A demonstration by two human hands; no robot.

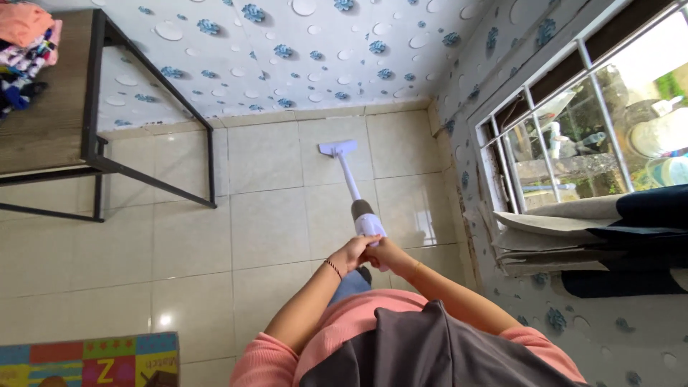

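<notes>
My left hand (pixel 349 253) and right hand (pixel 382 251) meet in front of my body, both wrapped tight around the top of a stick vacuum (pixel 358 204). The fingers of the left hand curl over the grip, and a thin dark bracelet (pixel 333 268) circles that wrist. The right hand closes on the handle just beside it, the two hands touching.

From my hands the pale lilac body of the vacuum, with a grey section, slopes away and down. Its slim tube runs forward to a flat lilac floor head (pixel 338 148) that rests on the cream floor tiles (pixel 265 215), near the far wall and its skirting (pixel 287 115).

As for progress, I judge the cleaning to be under way: the head sits close to the far corner, and the tiles around it shine and show no visible dirt. I cannot tell which tiles are already covered.

To my left stands a dark metal-framed table (pixel 93 143) with a wooden top and a heap of coloured clothes (pixel 25 50). A bright foam play mat (pixel 89 360) lies at the lower left. To my right is a barred window (pixel 573 122), with folded grey and dark cloth (pixel 602 236) on the sill.
</notes>
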